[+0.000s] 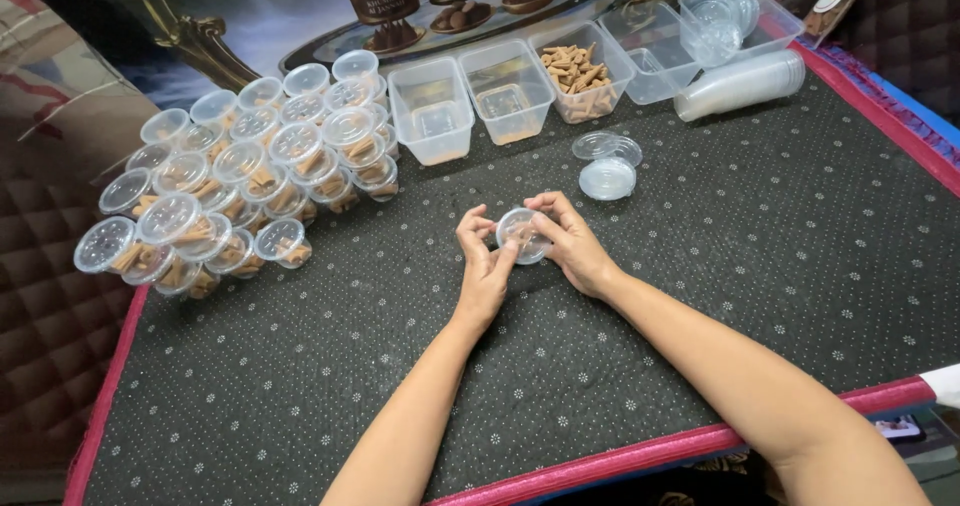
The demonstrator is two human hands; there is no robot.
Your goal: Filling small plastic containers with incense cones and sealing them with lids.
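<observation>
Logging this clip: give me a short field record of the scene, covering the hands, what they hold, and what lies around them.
surface: dark dotted mat with red edge
left hand: fingers on small clear lidded cup
right hand: grips the same cup from the other side
left of hands: stacked pile of filled lidded cups
behind hands: loose lids
back row: clear tubs, one holding brown cones
back right: sleeve of empty cups lying on its side
</observation>
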